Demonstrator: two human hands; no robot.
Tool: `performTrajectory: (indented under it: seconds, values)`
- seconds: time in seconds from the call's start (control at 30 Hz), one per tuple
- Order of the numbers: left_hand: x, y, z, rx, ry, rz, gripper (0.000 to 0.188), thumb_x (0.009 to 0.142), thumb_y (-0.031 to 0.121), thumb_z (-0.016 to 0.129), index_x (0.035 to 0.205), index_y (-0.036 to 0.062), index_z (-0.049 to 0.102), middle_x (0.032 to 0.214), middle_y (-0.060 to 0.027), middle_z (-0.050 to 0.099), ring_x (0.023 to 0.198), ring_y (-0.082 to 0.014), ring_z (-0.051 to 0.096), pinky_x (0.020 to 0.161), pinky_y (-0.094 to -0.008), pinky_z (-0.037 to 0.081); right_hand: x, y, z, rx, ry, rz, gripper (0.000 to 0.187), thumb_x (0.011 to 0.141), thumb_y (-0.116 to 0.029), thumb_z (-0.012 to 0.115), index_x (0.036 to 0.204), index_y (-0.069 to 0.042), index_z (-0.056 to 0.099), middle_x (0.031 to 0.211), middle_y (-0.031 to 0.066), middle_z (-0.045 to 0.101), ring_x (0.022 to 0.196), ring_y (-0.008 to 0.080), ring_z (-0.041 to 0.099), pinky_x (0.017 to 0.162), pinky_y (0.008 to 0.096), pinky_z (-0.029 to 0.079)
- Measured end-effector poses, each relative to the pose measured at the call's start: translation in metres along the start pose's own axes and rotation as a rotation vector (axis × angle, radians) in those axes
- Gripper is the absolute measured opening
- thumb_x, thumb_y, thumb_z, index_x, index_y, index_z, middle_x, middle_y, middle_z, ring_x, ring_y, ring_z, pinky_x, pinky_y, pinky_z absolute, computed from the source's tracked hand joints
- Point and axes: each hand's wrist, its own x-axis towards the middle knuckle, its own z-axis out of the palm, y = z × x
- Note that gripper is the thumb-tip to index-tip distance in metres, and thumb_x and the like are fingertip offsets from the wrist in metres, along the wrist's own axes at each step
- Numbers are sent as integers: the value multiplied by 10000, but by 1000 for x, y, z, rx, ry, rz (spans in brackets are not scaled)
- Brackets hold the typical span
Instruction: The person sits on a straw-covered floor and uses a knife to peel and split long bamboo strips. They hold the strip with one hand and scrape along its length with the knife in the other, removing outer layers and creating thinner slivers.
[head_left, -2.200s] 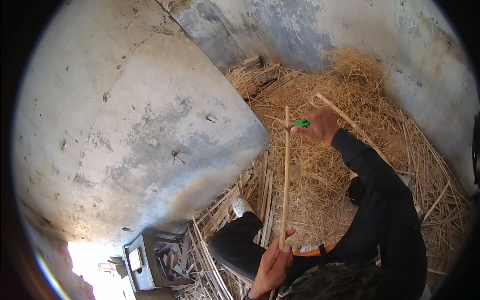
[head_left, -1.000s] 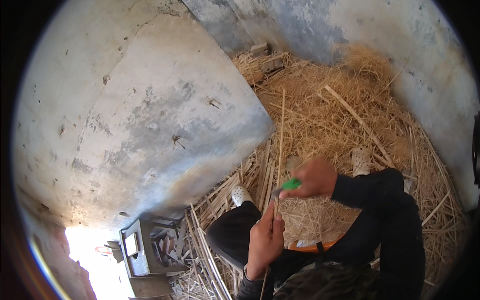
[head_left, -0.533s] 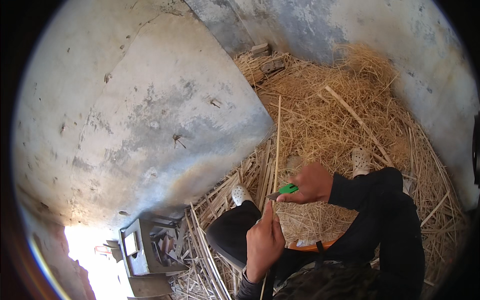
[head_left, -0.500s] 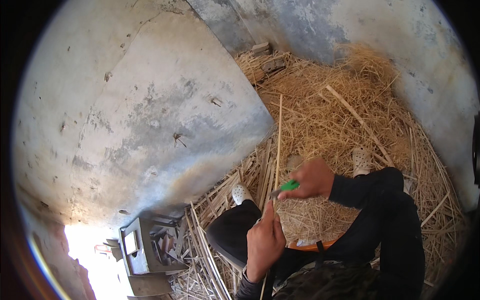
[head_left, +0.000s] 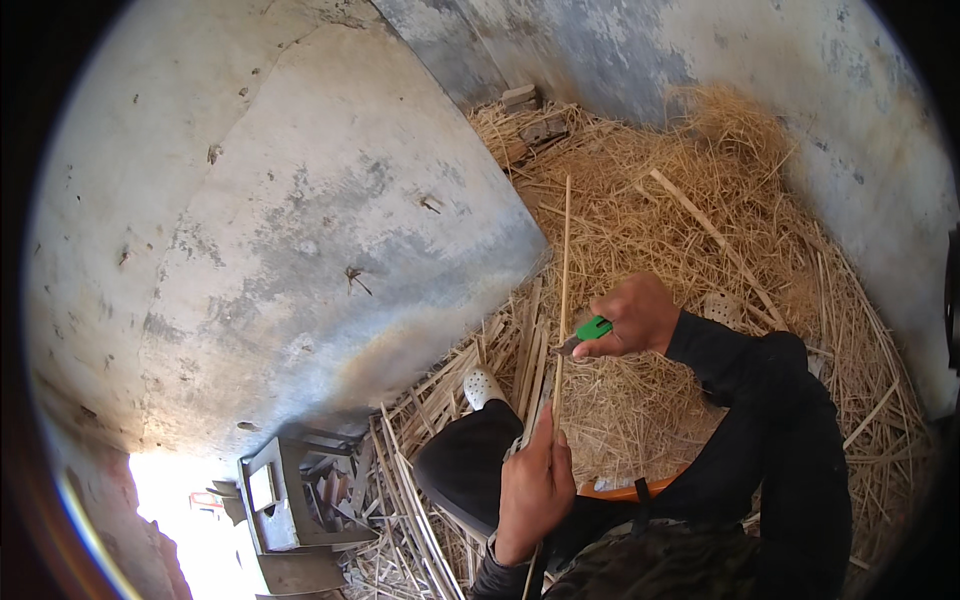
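Note:
A long thin pale strip (head_left: 566, 250), which looks like bamboo, runs upright through the middle of the view. Its lower part passes through my left hand (head_left: 535, 492), whose fingers are closed around it near my knee. Farther up, my right hand (head_left: 636, 314) grips a knife with a green handle (head_left: 594, 328). The knife's short dark blade points left and lies against the strip, a little above my left hand. My right fingers hide part of the handle.
Straw-like shavings (head_left: 680, 220) cover the floor ahead, with a wider pale slat (head_left: 715, 230) on them. More slats (head_left: 530, 350) lie by my left shoe (head_left: 483, 388). A weathered wall (head_left: 330, 230) stands left. A grey cabinet-like box (head_left: 290, 500) sits lower left. Something orange (head_left: 655, 487) shows between my legs.
My right hand and the knife have moved up along the strip, away from my left hand. The strip's far end has shifted slightly up and right. My left hand stays closed on it.

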Motion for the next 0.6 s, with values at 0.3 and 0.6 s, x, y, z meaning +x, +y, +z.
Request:
performTrajectory:
  seconds: [0.3, 0.6]
  values:
    - [-36, 8, -8, -145, -158, -64, 438, 928, 56, 498, 1344, -56, 424, 596, -172, 534, 518, -295, 594, 508, -342, 445, 15, 120, -23, -298, -15, 380, 778, 853, -784, 305, 445, -123, 356, 411, -8, 245, 348, 126, 209, 345, 352, 193]
    - [-20, -13, -7, -777, -73, -331, 425, 972, 124, 453, 1348, -73, 424, 689, 15, 484, 627, -49, 422, 578, -175, 332, 6, 119, -49, 19, -112, 661, 757, 850, -790, 312, 460, -142, 343, 435, -35, 230, 372, 111, 225, 370, 331, 202]
